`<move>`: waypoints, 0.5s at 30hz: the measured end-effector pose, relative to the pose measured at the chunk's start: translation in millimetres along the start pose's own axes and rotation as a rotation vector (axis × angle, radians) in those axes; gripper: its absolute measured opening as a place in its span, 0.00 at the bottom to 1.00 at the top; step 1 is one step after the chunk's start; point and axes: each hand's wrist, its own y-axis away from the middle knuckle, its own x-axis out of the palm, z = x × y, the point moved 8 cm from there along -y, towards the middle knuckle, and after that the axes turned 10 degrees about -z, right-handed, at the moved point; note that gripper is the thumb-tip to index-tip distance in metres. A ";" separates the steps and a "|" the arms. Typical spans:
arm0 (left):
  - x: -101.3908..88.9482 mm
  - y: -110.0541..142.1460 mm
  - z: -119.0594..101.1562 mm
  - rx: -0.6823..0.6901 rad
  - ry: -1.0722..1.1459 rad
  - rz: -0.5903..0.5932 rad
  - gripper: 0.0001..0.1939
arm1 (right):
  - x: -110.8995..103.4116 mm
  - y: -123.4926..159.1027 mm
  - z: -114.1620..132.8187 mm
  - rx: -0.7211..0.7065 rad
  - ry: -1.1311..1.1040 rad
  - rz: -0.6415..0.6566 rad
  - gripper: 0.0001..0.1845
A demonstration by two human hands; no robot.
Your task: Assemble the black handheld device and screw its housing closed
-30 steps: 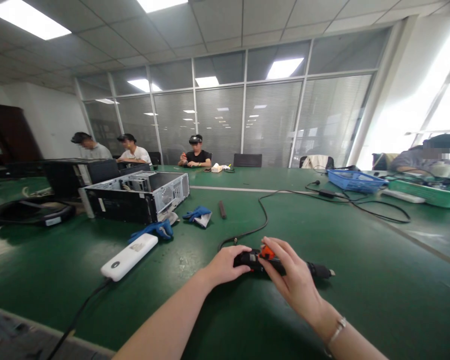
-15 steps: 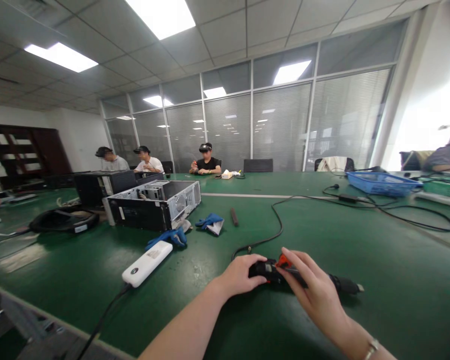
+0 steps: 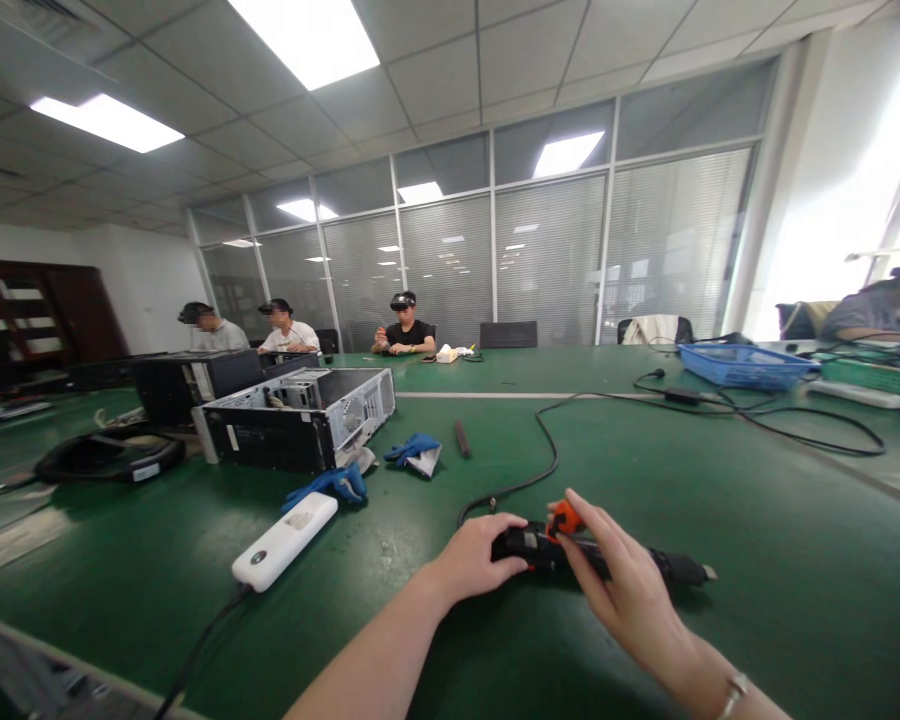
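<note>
A long black corded hand tool (image 3: 675, 566), shaped like an electric screwdriver, lies on the green table with its pale metal tip pointing right. Fingers and thumb of my left hand (image 3: 476, 555) are closed around its left end. Over the tool's middle, my right hand (image 3: 626, 575) pinches a small orange part (image 3: 565, 519) between thumb and fingers. The orange part is at the upper side of the tool; whether it is attached cannot be made out. A black cable (image 3: 547, 440) runs from near the tool's left end across the table.
A white power bank (image 3: 285, 542) with a cable lies left of my arms. Beyond it are blue gloves (image 3: 416, 452), a brown bar (image 3: 462, 438) and an opened computer case (image 3: 270, 430). A blue basket (image 3: 746, 366) stands at right. Several people sit around the table.
My right fingers have turned and lifted slightly, so more of the orange part shows. My left hand keeps its hold. The whole view has shifted a little.
</note>
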 end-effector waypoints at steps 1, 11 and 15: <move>-0.1 -0.1 -0.2 -0.001 0.003 -0.002 0.26 | 0.8 0.4 0.6 -0.007 -0.004 0.007 0.32; -0.4 0.7 3.4 -0.016 -0.004 -0.010 0.26 | -2.6 3.0 -3.2 0.003 0.047 -0.074 0.31; -0.8 -0.1 3.0 -0.017 -0.005 -0.008 0.26 | -1.7 1.2 -2.1 -0.003 0.037 -0.053 0.33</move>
